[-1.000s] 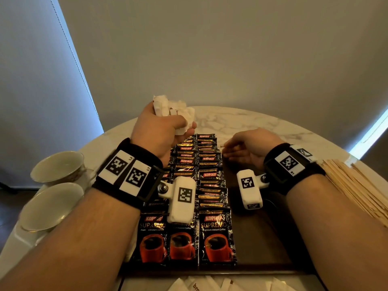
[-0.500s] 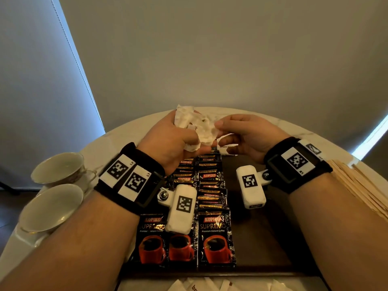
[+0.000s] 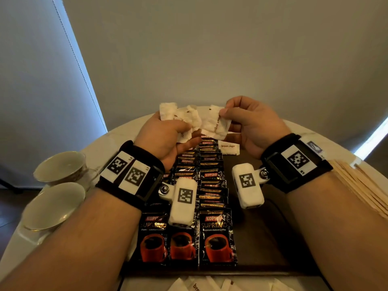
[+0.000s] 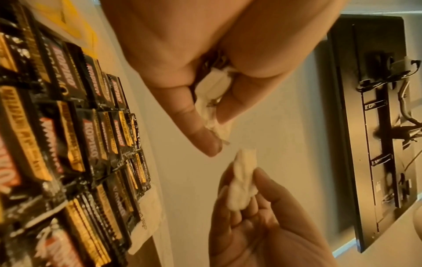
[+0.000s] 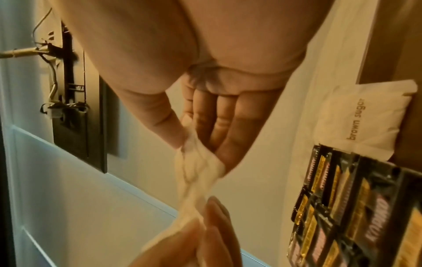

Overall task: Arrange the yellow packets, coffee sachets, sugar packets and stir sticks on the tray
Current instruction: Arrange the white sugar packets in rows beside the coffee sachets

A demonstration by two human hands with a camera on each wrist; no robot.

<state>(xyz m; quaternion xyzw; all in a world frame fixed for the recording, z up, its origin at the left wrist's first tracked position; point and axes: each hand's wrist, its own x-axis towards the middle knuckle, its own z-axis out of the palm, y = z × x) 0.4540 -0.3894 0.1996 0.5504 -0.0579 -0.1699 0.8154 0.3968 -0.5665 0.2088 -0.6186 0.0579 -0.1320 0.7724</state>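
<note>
Over the far end of the dark tray (image 3: 262, 238), my left hand (image 3: 184, 131) grips a bunch of white sugar packets (image 3: 180, 118); in the left wrist view they (image 4: 212, 101) sit crumpled between thumb and fingers. My right hand (image 3: 228, 116) pinches a single sugar packet (image 3: 216, 122) just right of the bunch, the same packet (image 5: 196, 159) between thumb and fingers in the right wrist view. One brown sugar packet (image 3: 228, 147) lies at the tray's far end. Black coffee sachets (image 3: 210, 185) fill overlapping rows on the tray's left half. Yellow packets (image 4: 68, 19) show beyond them.
Wooden stir sticks (image 3: 361, 192) lie in a pile on the round table at the right. Two cups (image 3: 60, 166) stand at the left table edge. More white sugar packets (image 3: 199, 284) lie in front of the tray. The tray's right half is bare wood.
My right hand rose from the tray to the bunch and drew one sugar packet off to the right. The left hand lifted and shifted towards the middle with the bunch.
</note>
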